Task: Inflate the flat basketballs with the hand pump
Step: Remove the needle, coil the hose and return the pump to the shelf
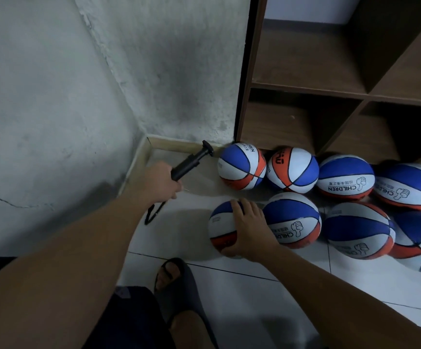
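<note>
The left hand has its fingers curled around the black plastic hand pump, handle pointing away, while the right hand spreads open fingers over the nearest blue-white-orange rubber basketball on the floor, probably to steady it for the needle.

Both forearms, running from the lower left and lower right of the frame toward its middle, are bare, with no sleeve, watch or ring showing down to the hands. At bottom centre a foot wears a dark grey open-toed slide sandal with a broad strap. Dark clothing, likely shorts, fills the lower left.
</note>
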### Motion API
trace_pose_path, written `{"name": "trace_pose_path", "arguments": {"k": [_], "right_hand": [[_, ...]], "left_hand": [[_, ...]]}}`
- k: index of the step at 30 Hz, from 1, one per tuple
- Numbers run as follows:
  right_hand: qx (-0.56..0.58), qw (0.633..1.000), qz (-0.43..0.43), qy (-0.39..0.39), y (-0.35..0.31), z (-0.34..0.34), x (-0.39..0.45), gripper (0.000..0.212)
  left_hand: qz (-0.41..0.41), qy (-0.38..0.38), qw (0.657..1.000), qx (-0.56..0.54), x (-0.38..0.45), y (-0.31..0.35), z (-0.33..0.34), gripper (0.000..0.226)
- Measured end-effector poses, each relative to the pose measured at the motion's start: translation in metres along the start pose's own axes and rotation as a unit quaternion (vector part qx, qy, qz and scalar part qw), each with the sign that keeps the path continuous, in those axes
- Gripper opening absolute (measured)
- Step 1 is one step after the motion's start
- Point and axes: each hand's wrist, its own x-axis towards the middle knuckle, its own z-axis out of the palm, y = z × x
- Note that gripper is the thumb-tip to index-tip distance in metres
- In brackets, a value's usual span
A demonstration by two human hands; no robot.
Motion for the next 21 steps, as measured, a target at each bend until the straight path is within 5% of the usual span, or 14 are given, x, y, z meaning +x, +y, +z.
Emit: {"name": "trace_pose_path", "arguments": {"k": [6,17,21], "right_hand": [[-0.034,0.999,-0.03,0.03,-0.005,-0.012,0.02,0.131],[-0.059,0.997,-0.033,0.021,0.006,-0.004,0.031,0.139],[0.016,1.0,0.014,0.016,0.014,-0.019,0.024,0.147]], "left_hand": [[0.033,0.044,0.973,0.224,-0.01,0.016,-0.087,0.018],[0.056,-0.008,0.961,0.272,-0.016,0.007,-0.085,0.022],[0.078,0.005,0.94,0.333,-0.019,0.016,-0.081,0.023]]}}
